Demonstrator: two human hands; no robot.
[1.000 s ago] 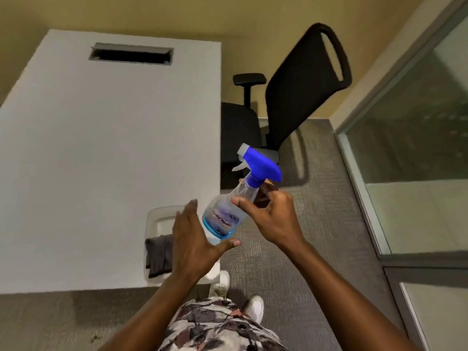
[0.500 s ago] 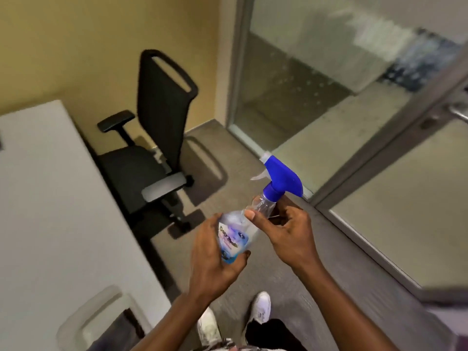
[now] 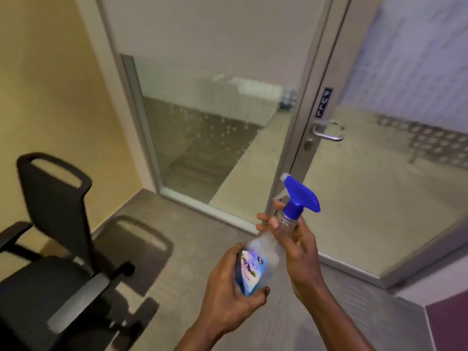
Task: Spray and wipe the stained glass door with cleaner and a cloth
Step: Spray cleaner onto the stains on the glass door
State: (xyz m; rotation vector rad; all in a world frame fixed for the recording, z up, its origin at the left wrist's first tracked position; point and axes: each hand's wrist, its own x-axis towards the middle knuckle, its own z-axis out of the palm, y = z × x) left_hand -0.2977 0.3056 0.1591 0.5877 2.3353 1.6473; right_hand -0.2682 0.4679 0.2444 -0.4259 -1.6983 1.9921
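Note:
Both hands hold a clear spray bottle (image 3: 263, 252) with a blue trigger head (image 3: 301, 196) and a little blue liquid at its base. My left hand (image 3: 228, 287) cups the bottle's bottom, thumb across the base. My right hand (image 3: 296, 247) grips the neck just under the trigger head. The nozzle points up and to the left. The glass door (image 3: 374, 198) with a metal lever handle (image 3: 328, 134) and a small dark label stands just beyond the bottle, to the right. No cloth is in view.
A fixed glass panel (image 3: 202, 122) with pale spots fills the wall left of the door frame. A black office chair (image 3: 58, 236) stands at the lower left beside a yellow wall. Grey carpet (image 3: 177, 249) covers the floor between chair and door.
The view has swung right, from the white table and its tray with the cloth, to face the glass door. Both hands have kept hold of the bottle, which is now nearer the door.

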